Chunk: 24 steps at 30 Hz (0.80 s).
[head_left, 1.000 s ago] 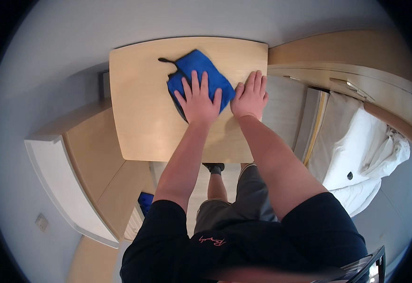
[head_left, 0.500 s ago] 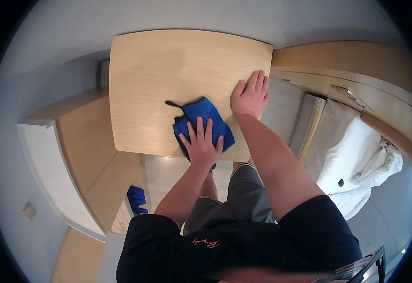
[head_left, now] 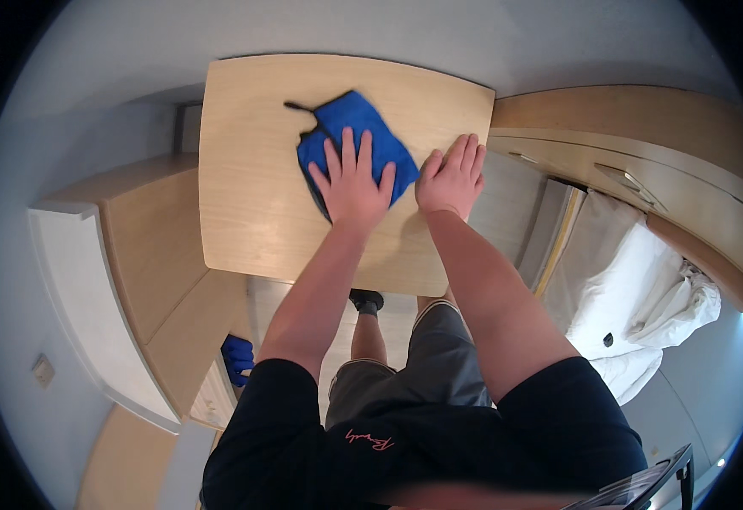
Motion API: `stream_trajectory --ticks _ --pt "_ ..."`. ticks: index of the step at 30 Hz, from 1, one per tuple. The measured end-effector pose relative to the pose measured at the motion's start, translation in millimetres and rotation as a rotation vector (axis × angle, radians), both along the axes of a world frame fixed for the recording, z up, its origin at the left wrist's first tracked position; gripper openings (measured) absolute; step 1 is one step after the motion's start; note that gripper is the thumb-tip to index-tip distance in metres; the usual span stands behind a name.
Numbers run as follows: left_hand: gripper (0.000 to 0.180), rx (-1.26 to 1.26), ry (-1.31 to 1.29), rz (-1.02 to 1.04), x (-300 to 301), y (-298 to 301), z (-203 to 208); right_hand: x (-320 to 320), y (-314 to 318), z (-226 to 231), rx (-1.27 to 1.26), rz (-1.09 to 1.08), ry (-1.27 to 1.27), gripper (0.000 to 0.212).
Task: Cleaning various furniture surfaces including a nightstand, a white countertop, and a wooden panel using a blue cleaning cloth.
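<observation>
Partly hidden under the left hand (head_left: 354, 191), the blue cloth (head_left: 388, 140) lies over the middle of the table (head_left: 257, 170), its centre covered by the palm and fingers, so I can't tell whether it is folded there. The table's near edge is broken up by the two forearms, and below it one leg shows down to a dark shoe (head_left: 366, 300) while the other is mostly lost behind the grey shorts (head_left: 431, 370). A dark-blue bundle (head_left: 237, 359) on the floor side, below the table's near left corner, is cut off by the black sleeve and hard to make out. What shows of the cloth is a strong, even blue with dark edging, a lopsided four-sided outline, a notch in its left side and a thin black loop (head_left: 297, 106) poking out toward the table's far left. The left hand rests flat on it with fingers spread; the right hand (head_left: 450, 187) lies palm down at the table's right edge, fingers close together and thumb apart, just beside the cloth's right corner.
</observation>
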<state>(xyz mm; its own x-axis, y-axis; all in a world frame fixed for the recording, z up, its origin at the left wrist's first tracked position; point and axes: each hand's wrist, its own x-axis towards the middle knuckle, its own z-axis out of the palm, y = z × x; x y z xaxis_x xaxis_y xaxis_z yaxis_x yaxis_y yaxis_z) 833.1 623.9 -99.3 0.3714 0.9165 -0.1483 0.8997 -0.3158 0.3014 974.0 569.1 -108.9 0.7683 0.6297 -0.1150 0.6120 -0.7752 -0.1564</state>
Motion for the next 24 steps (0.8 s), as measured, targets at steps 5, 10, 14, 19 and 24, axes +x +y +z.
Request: stream_trajectory --ticks 5,10,14,19,24 --pt "0.077 -0.151 0.102 0.019 -32 -67 10 4 -1 2 0.006 -0.004 0.008 0.066" --pt "0.078 -0.109 0.165 -0.029 -21 -50 16 4 -2 -1 0.026 -0.005 0.016 0.067" --pt "0.075 -0.050 0.102 -0.004 18 6 10 6 3 3 0.031 0.007 0.024 0.067" --pt "0.074 0.026 0.061 -0.061 51 66 5 0 0 5 -0.014 0.004 0.055 0.067" --pt "0.074 0.044 0.015 -0.056 44 57 6 2 -3 0 0.024 0.033 0.059 0.068"
